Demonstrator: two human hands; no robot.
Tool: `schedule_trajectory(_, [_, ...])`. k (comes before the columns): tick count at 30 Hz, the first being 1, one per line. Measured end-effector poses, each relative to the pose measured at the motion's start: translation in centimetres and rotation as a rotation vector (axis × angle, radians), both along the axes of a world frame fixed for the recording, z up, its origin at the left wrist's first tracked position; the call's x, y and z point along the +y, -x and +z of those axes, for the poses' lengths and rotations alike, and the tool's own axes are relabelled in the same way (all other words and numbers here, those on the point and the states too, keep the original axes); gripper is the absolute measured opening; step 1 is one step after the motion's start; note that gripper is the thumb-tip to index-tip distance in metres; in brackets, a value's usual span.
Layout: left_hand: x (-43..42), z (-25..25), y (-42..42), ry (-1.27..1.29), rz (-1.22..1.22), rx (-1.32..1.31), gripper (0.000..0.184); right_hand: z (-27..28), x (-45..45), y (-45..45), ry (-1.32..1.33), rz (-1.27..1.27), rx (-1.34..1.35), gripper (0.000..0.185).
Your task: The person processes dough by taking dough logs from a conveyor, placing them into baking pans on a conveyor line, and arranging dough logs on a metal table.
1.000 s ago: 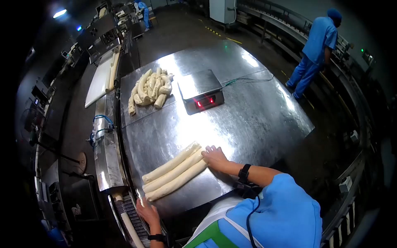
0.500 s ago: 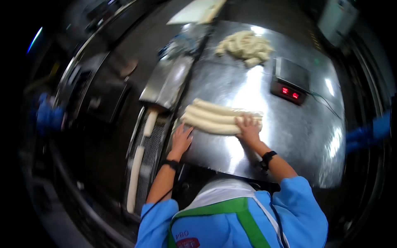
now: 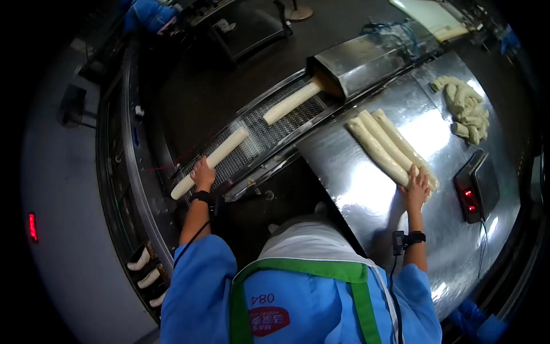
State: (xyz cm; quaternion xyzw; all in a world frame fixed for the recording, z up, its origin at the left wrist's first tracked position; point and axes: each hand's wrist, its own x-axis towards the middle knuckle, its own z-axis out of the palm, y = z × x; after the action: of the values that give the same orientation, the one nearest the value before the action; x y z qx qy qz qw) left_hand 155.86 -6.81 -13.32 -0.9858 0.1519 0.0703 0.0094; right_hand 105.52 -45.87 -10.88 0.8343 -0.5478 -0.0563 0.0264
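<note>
At ten o'clock, the left hand (image 3: 203, 175) touched a dough roll (image 3: 228, 148) on the mesh conveyor (image 3: 255, 142), its grip unclear. The right hand (image 3: 417, 186) lay loosely spread across three rolls (image 3: 388, 147) at two, on the shiny table (image 3: 332, 160). Beyond sat a scale (image 3: 480, 186), then a dough heap (image 3: 465, 109); toward twelve, a metal hood (image 3: 372, 60), then dark floor (image 3: 338, 31).

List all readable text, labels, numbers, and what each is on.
"084": front of the blue clothing.
Red badge below it: lettering too small to read surely.
Scale display: red digits, too blurred.
Red wall display, far left: too blurred.
</note>
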Motion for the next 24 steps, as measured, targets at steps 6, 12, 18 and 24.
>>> schedule_trajectory(6, [4.2,2.8,-1.2,-0.134,-0.153,-0.043,0.043,0.0,-0.3,-0.3,-0.006,0.005,-0.015,0.075])
schedule_trajectory(12, [9.0,5.9,-1.8,0.196,-0.066,0.243,0.038,-0.5,-0.8,-0.4,-0.004,0.017,-0.016,0.086])
schedule_trajectory(18, [7.1,11.2,-1.6,0.718,-0.025,0.343,0.027,-1.5,-1.6,0.3,-0.004,0.008,0.012,0.085])
schedule_trajectory(24, [-6.6,17.0,5.8,1.692,0.198,0.954,0.025,-1.1,-1.5,-0.3,-0.011,0.01,-0.021,0.087])
